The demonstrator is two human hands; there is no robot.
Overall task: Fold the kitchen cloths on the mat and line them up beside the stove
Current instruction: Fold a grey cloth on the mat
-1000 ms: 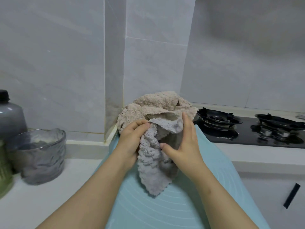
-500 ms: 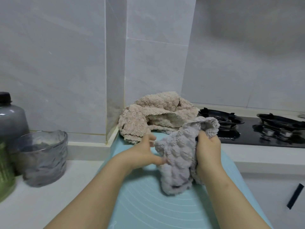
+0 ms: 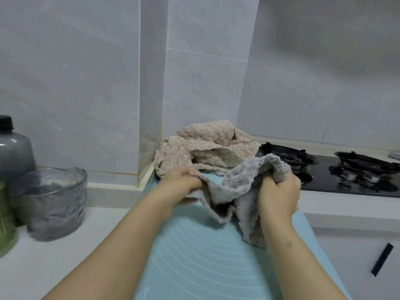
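Grey cloth (image 3: 244,187) sags crumpled just above the blue mat (image 3: 205,256), held between both hands. The left hand (image 3: 181,185) grips one edge with curled fingers. The right hand (image 3: 279,193) is fisted around a bunched corner, its fingertips buried in the pile. Behind them, a beige cloth (image 3: 207,146) lies heaped in the wall corner, just beside the stove (image 3: 324,176).

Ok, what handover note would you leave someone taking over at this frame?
Left hand grips one edge of the grey cloth; right hand grips its other end, bunched. The cloth sags between them over the blue mat, unfolded. The beige cloth lies crumpled at the mat's far end, beside the stove. Done: nothing folded. Left: fold both cloths, line them up beside the stove.
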